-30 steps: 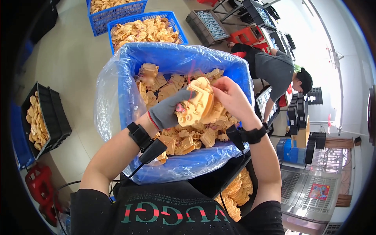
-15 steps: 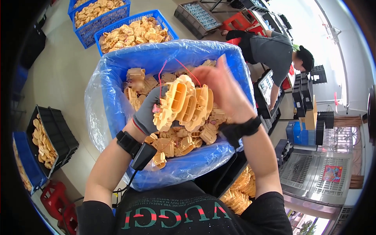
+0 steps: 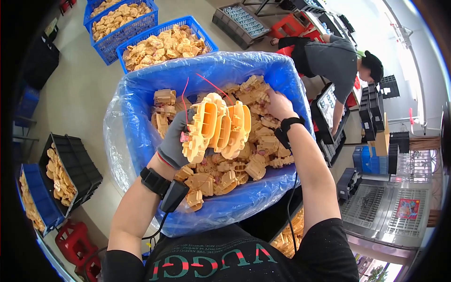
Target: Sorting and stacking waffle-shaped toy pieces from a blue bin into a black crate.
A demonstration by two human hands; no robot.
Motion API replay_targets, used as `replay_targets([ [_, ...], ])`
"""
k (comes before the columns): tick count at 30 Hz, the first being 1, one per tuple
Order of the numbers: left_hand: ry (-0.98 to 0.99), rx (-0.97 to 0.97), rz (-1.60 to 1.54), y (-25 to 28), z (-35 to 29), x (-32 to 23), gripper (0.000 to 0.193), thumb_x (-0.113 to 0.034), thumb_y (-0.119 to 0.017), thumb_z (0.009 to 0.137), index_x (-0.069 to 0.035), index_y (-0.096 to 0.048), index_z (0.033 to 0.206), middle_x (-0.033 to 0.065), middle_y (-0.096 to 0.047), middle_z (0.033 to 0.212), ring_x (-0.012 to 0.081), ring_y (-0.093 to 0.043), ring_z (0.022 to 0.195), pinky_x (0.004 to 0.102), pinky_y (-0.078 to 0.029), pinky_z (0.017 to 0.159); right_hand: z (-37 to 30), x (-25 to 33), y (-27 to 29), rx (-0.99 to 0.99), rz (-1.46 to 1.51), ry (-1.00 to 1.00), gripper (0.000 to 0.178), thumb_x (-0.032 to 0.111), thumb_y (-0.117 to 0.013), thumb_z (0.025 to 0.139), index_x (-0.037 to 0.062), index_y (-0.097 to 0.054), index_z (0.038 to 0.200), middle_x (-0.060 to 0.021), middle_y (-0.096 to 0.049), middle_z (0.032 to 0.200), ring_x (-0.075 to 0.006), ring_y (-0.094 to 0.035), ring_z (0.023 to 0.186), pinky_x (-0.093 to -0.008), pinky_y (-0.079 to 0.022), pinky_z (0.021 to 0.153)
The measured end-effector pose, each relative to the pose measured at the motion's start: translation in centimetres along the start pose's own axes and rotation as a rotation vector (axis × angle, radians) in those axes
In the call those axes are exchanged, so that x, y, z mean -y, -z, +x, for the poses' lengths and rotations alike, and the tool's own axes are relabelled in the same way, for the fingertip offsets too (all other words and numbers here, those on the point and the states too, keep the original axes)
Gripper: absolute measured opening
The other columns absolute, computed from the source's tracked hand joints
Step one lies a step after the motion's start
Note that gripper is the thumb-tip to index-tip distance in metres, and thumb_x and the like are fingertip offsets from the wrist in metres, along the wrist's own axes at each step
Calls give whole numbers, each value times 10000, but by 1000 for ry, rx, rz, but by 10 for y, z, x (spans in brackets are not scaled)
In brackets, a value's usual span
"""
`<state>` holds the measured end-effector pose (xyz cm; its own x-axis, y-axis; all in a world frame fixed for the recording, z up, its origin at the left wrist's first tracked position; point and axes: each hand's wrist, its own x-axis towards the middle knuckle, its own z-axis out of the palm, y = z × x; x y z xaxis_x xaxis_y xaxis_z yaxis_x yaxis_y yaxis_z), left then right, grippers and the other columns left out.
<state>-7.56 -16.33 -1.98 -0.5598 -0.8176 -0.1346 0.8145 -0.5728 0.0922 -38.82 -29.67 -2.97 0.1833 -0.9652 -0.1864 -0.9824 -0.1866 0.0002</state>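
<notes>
Workshop floor (image 3: pixel 84 89), pale, carrying crates around a blue-lined bin (image 3: pixel 141 98). Left hand (image 3: pixel 176 141), grey-gloved, is clenching a stack of yellow moulded plastic parts (image 3: pixel 218 127), lifting it above the bin's middle, red wires trailing from it. Right hand (image 3: pixel 278 104) is reaching into loose yellow parts (image 3: pixel 256 141) at the bin's right side; its grip cannot be told. Blue baskets (image 3: pixel 164 40) of yellow parts are standing beyond the bin. Another person (image 3: pixel 336 58) is bending right of the bin.

Two hands (image 3: pixel 176 143); three blue crates (image 3: pixel 188 23); one lined bin (image 3: pixel 141 94); two black trays (image 3: pixel 82 162)
</notes>
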Motion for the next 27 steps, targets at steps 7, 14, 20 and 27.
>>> replay_targets([
  [7,-85,60,126,-6,4,3,391,-282,-475,944,-73,-508,1273,71,-582,1235,186,-572,1130,368,-470,979,-65,26,76,-18,1011,-143,376,187,-534,915,11,-459,1239,-118,-627,1000,-139,-596,852,-259,-482,726],
  [14,20,22,100,-19,-10,5,499,-418,-478,915,-115,-481,1312,88,-556,1269,258,-572,1137,464,-511,915,-173,88,91,84,2344,-207,310,167,-402,975,133,-417,1282,-123,-574,1131,-202,-598,923,-321,-508,748],
  [20,10,199,165,-57,-21,27,557,-385,-421,957,-27,-365,1380,129,-382,1437,280,-425,1288,467,-394,1049,-218,149,105,-146,2364,-317,315,187,-360,1000,151,-379,1312,-93,-524,1239,-184,-558,1078,-336,-478,884],
  [27,307,200,191,-91,-30,42,776,-414,-541,866,-23,-221,1454,144,-340,1454,297,-403,1303,451,-347,1079,-272,148,72,-338,1639,-66,377,166,-338,1018,45,-302,1373,-79,-463,1281,-134,-466,1197,-268,-389,994],
])
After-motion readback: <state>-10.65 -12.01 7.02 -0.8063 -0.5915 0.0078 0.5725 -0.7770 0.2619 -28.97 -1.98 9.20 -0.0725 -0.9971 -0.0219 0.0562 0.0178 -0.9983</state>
